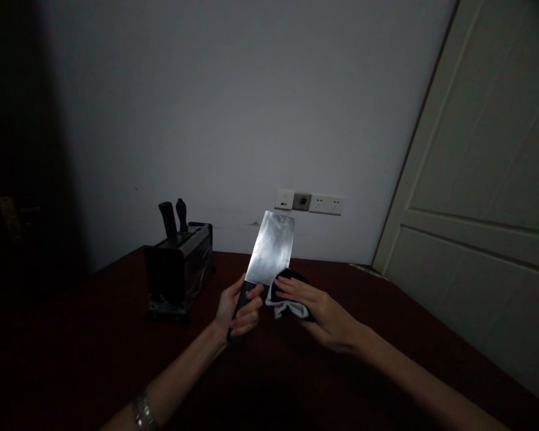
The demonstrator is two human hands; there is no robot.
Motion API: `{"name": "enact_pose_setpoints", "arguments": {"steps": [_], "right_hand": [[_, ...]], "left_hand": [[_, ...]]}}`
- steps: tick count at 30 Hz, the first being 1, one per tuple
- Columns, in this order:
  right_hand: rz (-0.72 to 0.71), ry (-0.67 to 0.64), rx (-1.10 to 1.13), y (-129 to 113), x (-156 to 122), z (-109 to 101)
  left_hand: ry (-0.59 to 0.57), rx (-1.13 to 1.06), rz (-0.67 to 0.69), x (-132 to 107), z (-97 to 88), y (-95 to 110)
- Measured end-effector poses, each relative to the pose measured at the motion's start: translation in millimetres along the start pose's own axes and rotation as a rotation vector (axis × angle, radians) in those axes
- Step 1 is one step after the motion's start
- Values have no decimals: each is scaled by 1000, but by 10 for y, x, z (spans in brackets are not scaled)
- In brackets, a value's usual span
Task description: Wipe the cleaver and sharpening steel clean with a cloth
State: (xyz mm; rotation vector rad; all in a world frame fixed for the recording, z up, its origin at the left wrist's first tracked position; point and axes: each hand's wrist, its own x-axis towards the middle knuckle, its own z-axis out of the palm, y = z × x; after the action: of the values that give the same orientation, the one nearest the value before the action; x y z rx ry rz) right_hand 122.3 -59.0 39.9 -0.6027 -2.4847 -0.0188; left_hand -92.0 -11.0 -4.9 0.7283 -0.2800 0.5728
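My left hand [237, 308] is wrapped round the dark handle of a cleaver [272, 248], whose broad shiny blade points up and slightly right. My right hand [321, 311] holds a dark cloth with a white edge [288, 305] against the lower right part of the blade, fingers pressed on the cloth. Both hands are above a dark red table [386, 323].
A dark knife block [179, 269] with two black handles [173, 218] sticking up stands on the table to the left. Wall sockets [309, 202] sit on the white wall behind. A pale door [485, 191] is on the right. The left side is in deep shadow.
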Motion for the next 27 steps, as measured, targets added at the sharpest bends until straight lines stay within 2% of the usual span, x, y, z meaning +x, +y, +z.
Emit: {"name": "enact_pose_setpoints", "arguments": {"steps": [2, 5, 7, 9, 11, 12, 14, 16, 19, 23, 25, 27], "right_hand": [[215, 170, 117, 30, 24, -96], [604, 542, 125, 147, 163, -362], [691, 699, 28, 257, 311, -558], [636, 765, -115, 358, 463, -682], [483, 718, -219, 420, 585, -678], [390, 646, -240, 429, 627, -628], [221, 439, -235, 403, 674, -462], [118, 245, -222, 327, 676, -279], [53, 89, -208, 175, 636, -128], [46, -18, -189, 80, 590, -174], [60, -34, -196, 103, 585, -206], [53, 7, -212, 146, 589, -195]], "left_hand": [[11, 6, 6, 2, 6, 0], [13, -4, 6, 7, 12, -12], [4, -13, -7, 15, 9, -35], [-3, -15, -26, 27, 5, -68], [-11, -18, -50, 39, 7, -103], [-14, -22, -62, 43, 10, -118], [-20, -33, -75, 46, 18, -136], [-22, -40, -76, 41, 21, -137], [-14, -45, -56, 25, 11, -120], [-11, -60, -60, 18, 2, -108], [-21, -67, -69, 26, 17, -114], [-29, -68, -69, 37, 36, -128]]}}
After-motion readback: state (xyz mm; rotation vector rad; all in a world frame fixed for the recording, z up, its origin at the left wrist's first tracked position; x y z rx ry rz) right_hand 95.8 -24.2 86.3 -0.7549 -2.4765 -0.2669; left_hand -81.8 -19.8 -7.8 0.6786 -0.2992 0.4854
